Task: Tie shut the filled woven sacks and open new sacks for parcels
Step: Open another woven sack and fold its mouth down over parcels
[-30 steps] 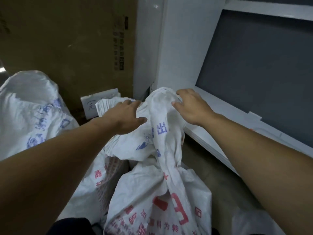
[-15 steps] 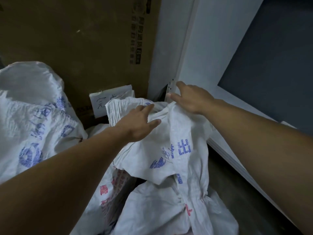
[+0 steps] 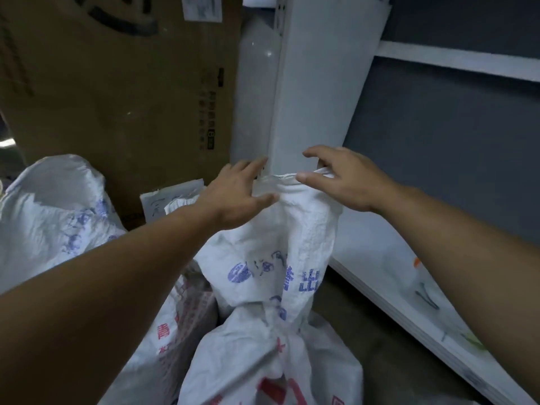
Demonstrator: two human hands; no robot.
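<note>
An empty white woven sack point(image 3: 295, 244) with blue print is held up by its mouth in front of a white post point(image 3: 315, 83). My left hand point(image 3: 233, 197) holds the left side of the hemmed rim, thumb on the front and fingers stretched behind it. My right hand point(image 3: 347, 182) pinches the right side of the rim between thumb and fingers, with the index finger lifted. Below it stands a filled sack point(image 3: 263, 363) with red print, its neck gathered and tied.
A bulging white sack point(image 3: 52, 217) with blue print stands at the left, and another red-printed sack point(image 3: 187, 314) lies between. A large cardboard box point(image 3: 117, 83) stands behind with a paper label point(image 3: 163, 200) at its foot. A white shelf board point(image 3: 409, 290) runs along the right.
Both hands have raised the blue-printed sack's mouth and drawn it taut against the white post. The fabric, bunched and drooping before, now hangs straight.
</note>
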